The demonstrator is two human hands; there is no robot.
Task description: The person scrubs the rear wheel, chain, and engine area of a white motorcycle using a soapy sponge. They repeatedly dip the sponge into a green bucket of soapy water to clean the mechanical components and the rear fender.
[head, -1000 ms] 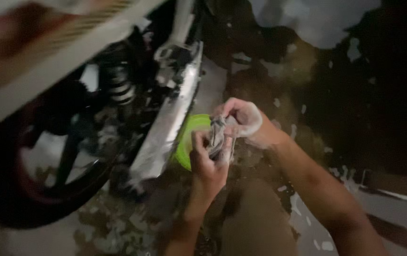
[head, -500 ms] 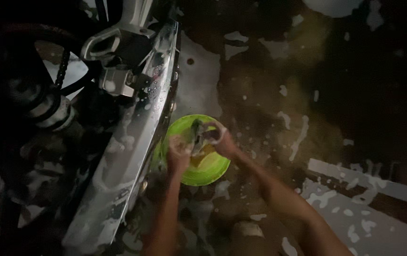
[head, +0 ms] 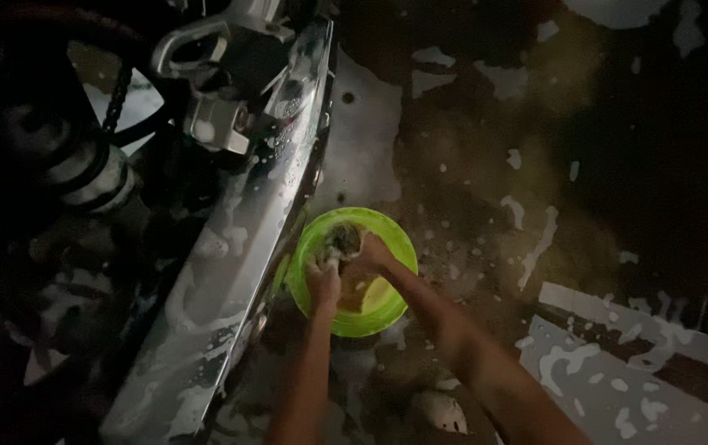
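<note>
A bright green bowl (head: 387,309) sits on the wet floor beside a motorcycle. Both my hands are inside it. My left hand (head: 323,284) and my right hand (head: 368,255) together clutch a dark, soapy cloth (head: 342,240) over the bowl's far side. Yellowish water shows in the bowl under my right wrist. The scene is dim and the fingers are hard to make out.
A chrome exhaust pipe (head: 238,264), streaked with foam, runs diagonally just left of the bowl. Behind it are the rear shock spring (head: 82,165), chain (head: 119,91) and dark wheel. Foam patches dot the brown floor (head: 486,165); a pale strip (head: 617,363) lies at the right.
My hands have dropped from chest height, where they wrung the cloth, down into the green bowl. My view has swung over the bowl and the exhaust.
</note>
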